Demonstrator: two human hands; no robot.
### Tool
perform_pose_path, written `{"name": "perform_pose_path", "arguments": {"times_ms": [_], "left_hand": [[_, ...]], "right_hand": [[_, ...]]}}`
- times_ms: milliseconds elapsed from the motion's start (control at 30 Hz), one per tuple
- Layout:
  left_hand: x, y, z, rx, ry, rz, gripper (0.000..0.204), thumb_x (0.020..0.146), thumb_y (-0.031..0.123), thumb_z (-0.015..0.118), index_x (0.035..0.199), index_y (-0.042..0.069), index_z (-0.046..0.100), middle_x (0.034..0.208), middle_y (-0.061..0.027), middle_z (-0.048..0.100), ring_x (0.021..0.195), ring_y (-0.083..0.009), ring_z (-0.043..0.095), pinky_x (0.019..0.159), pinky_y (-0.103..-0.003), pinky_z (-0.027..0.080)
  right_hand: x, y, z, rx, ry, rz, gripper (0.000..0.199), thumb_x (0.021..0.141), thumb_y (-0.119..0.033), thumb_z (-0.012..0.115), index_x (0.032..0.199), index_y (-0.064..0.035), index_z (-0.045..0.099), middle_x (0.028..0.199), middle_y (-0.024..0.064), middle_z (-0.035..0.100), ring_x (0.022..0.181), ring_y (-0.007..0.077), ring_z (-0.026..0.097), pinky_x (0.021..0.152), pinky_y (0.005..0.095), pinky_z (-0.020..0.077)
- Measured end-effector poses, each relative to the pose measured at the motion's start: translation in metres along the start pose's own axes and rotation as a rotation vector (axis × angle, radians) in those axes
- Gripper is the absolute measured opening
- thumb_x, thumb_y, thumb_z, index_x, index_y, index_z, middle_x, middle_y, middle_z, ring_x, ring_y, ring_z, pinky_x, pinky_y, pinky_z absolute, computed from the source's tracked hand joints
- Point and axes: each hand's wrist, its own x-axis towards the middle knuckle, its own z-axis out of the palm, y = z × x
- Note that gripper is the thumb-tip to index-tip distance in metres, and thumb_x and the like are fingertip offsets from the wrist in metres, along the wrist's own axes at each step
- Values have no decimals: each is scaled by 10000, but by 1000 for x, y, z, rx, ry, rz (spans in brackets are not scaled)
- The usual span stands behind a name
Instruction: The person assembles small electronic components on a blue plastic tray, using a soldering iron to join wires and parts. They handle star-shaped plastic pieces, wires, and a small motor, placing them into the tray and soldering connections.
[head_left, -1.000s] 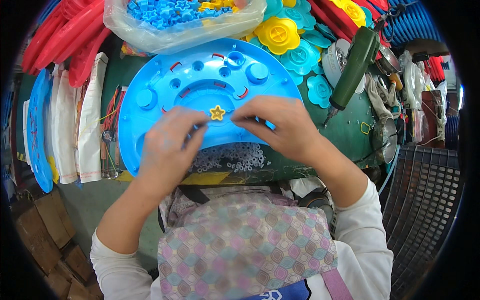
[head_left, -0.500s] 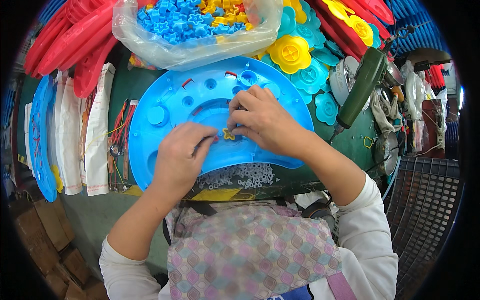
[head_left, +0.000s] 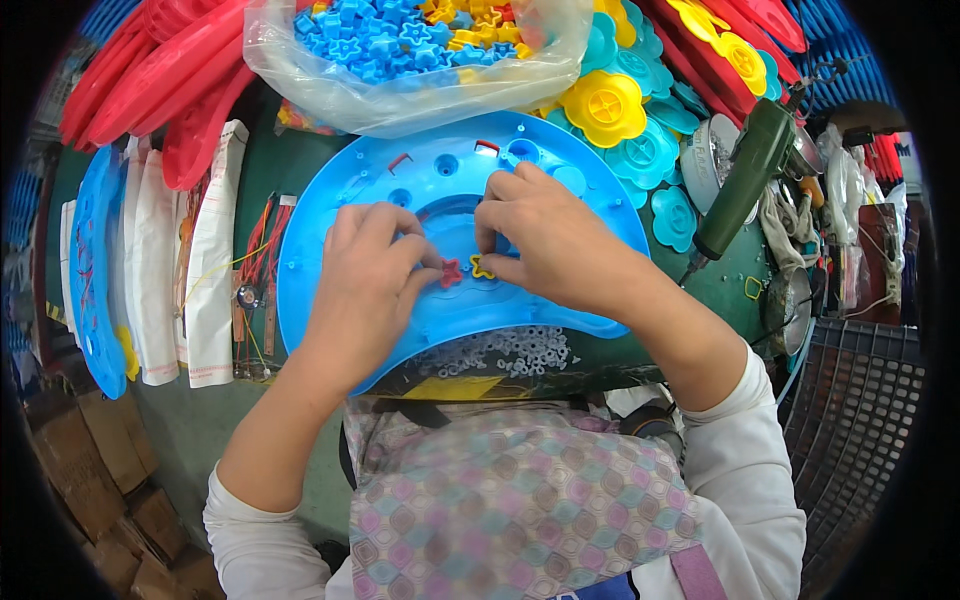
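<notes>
Plastic bag (head_left: 400, 118) holds stars (head_left: 400, 42) (mostly blue) beyond the blue panel (head_left: 460, 310).

Curved panel (head_left: 310, 250) lay on bench (head_left: 275, 150), on near side of bag (head_left: 420, 112) filled with star pieces (head_left: 385, 40). Left star (head_left: 451, 273) sat at left hand's (head_left: 365, 285) fingertips, right star (head_left: 481, 268) just beside, at right hand's (head_left: 550, 235); both at panel's middle. Small rings (head_left: 515, 350) lay before panel. Left of panel: wires (head_left: 268, 245), then paper packets (head_left: 212, 285). Right of bag: piled flower-shaped parts (head_left: 640, 155); further right, power screwdriver (head_left: 745, 185). Crate (head_left: 850, 400) stood right, cartons (head_left: 110, 440) low left.
</notes>
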Motion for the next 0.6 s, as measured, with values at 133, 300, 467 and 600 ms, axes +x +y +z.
{"name": "perform_pose_path", "arguments": {"times_ms": [133, 300, 467, 600], "left_hand": [[1, 1, 2, -5, -55, 1, 137, 803, 31, 757, 920, 69, 697, 1104, -91, 579, 1116, -328, 497, 982, -439, 418], [6, 5, 1, 25, -90, -5, 123, 816, 41, 749, 919, 57, 685, 1092, -102, 574, 1105, -332, 498, 977, -442, 420], [12, 10, -4, 94, -139, -27, 135, 797, 66, 771, 890, 45, 676, 1061, -110, 568, 1081, -339, 501, 954, -439, 425], [19, 14, -1, 125, -145, -53, 101, 791, 99, 784, 831, 42, 711, 1027, -125, 594, 1038, -351, 517, 909, -455, 438]], "right_hand": [[-19, 1, -9, 90, 425, -73, 231, 779, -69, 817, 978, -72, 701, 990, 88, 626, 981, 297, 589, 829, 394, 495], [-95, 43, -35, 26, 1275, 47, 314, 931, 6, 701, 1229, 41, 606, 1237, 124, 609, 1033, 174, 578, 867, 293, 466], [-122, 102, -37, 130, 1363, 325, 461, 1061, -238, 592, 1411, 44, 494, 1248, 132, 601, 1094, 186, 581, 964, 322, 461], [-144, 137, -45, 289, 980, 558, 517, 1085, -403, 527, 1367, 30, 560, 1145, 98, 638, 997, 161, 596, 893, 313, 480]]}}
